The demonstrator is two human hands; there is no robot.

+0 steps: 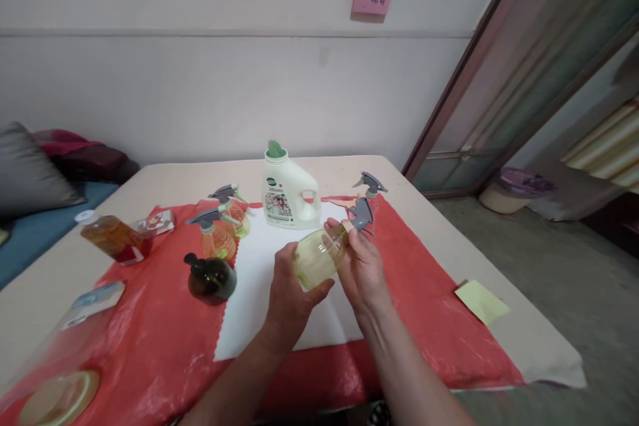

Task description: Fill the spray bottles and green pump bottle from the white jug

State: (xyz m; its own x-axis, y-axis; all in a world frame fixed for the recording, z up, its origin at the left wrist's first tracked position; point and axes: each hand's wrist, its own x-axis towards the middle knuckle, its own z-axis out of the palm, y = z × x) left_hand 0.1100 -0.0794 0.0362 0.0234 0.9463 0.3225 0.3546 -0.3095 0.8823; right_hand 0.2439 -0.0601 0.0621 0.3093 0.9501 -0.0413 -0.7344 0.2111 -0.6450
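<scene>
My left hand (289, 289) is wrapped round the round belly of a pale green spray bottle (317, 258) held tilted above the white sheet (259, 293). My right hand (360, 263) grips the bottle's neck just below its grey trigger head (362, 214). Both hands are closed on the same bottle.
A white detergent jug (289, 193) stands behind the hands. Two orange spray bottles (219, 233), a dark green bottle (210, 277) and an amber bottle (112, 238) lie left on the red cloth (424, 293). Another grey trigger head (370, 183) sits back right. A yellow note (482, 301) lies right.
</scene>
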